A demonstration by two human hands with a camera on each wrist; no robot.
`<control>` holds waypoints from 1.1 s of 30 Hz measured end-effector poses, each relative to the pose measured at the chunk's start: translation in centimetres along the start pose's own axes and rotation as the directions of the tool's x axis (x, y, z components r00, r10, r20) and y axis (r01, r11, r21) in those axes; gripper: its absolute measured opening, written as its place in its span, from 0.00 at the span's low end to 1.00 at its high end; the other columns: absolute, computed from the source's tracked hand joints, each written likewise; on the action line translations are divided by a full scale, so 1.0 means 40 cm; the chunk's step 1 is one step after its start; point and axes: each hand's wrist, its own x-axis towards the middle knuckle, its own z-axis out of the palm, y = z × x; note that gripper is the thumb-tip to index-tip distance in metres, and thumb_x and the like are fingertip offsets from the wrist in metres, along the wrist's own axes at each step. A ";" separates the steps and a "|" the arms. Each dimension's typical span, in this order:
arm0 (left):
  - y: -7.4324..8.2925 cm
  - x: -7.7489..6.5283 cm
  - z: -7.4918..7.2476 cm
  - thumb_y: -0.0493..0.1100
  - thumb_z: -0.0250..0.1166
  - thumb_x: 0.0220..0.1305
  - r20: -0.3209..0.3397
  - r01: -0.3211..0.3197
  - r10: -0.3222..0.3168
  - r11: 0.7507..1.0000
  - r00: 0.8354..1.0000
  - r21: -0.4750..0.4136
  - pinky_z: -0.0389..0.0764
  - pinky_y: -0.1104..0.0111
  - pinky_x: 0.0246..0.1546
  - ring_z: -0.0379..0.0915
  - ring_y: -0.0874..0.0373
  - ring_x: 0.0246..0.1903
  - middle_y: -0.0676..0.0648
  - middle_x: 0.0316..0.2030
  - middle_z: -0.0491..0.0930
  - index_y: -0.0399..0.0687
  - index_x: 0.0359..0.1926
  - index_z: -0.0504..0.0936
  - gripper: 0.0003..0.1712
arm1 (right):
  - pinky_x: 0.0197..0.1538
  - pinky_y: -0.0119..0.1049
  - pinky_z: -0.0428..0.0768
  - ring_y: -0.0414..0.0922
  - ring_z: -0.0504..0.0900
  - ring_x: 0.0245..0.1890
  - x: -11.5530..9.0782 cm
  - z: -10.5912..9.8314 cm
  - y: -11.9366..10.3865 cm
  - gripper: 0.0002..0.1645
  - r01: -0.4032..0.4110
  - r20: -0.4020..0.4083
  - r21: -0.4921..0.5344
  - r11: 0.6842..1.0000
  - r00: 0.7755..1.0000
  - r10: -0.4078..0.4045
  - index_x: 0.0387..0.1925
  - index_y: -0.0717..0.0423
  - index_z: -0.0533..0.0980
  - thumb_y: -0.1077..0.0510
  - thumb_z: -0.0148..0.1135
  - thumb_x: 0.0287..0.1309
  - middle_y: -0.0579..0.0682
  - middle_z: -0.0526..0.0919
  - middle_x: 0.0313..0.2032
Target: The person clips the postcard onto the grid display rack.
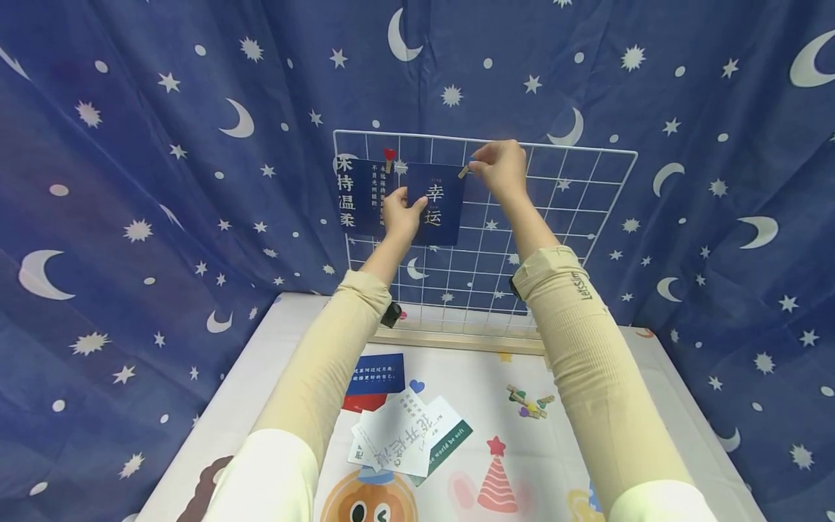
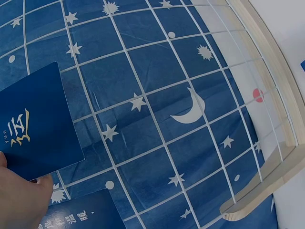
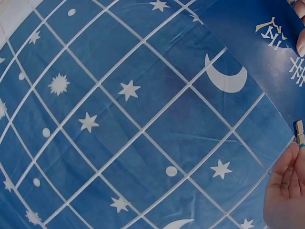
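Observation:
A square dark blue card [image 1: 446, 217] with gold and white characters is held up against the front of a white wire grid [image 1: 561, 210]. My left hand [image 1: 400, 217] pinches its left side, thumb across the front. At the card's upper right corner, a small wooden clothespin [image 1: 464, 172] is pinched in my right hand [image 1: 504, 170]; in the right wrist view the clothespin [image 3: 299, 132] overlaps that corner. Left of it hangs another blue card [image 1: 360, 199], with a red-heart clothespin [image 1: 389, 156] at its upper right. My left hand partly covers this card's right side.
The grid stands in a wooden base [image 1: 457, 341] on a white patterned tablecloth [image 1: 293, 326]. Several loose cards [image 1: 394, 431] overlap in front of the base. Several small clothespins [image 1: 531, 406] lie to their right. A blue star-and-moon curtain [image 1: 196, 181] surrounds the table.

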 end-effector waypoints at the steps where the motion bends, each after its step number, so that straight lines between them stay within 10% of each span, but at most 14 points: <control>1: -0.001 0.000 0.001 0.38 0.62 0.61 -0.001 -0.003 0.003 1.000 1.000 0.000 0.74 0.65 0.58 0.74 0.49 0.56 0.38 0.53 0.79 0.34 0.56 0.74 0.22 | 0.47 0.33 0.82 0.52 0.84 0.42 0.001 0.000 0.000 0.13 -0.004 0.004 0.007 1.000 1.000 0.004 0.44 0.67 0.79 0.64 0.60 0.59 0.61 0.84 0.45; 9: -0.003 -0.001 0.004 0.38 0.62 0.62 -0.014 -0.020 0.020 1.000 1.000 0.011 0.75 0.65 0.56 0.76 0.49 0.53 0.38 0.50 0.80 0.35 0.53 0.76 0.19 | 0.39 0.26 0.82 0.37 0.80 0.27 0.003 0.005 0.001 0.13 -0.029 0.017 0.050 0.998 0.999 0.028 0.45 0.67 0.79 0.64 0.60 0.59 0.61 0.83 0.47; 16: 0.000 -0.013 0.005 0.39 0.64 0.60 -0.085 -0.030 0.036 0.997 0.996 0.074 0.73 0.61 0.54 0.73 0.47 0.48 0.38 0.47 0.79 0.36 0.52 0.76 0.20 | 0.42 0.29 0.83 0.54 0.84 0.43 0.000 0.007 0.012 0.14 0.019 0.016 0.063 0.998 1.000 -0.020 0.47 0.68 0.77 0.65 0.58 0.60 0.62 0.82 0.49; 33: -0.008 -0.034 -0.003 0.34 0.61 0.60 -0.144 -0.051 0.056 0.998 0.988 0.038 0.75 0.60 0.48 0.74 0.48 0.44 0.39 0.44 0.77 0.41 0.54 0.73 0.20 | 0.45 0.29 0.82 0.53 0.84 0.45 -0.019 -0.015 0.020 0.16 0.091 0.035 0.036 0.995 0.995 -0.093 0.50 0.65 0.76 0.65 0.56 0.61 0.60 0.81 0.50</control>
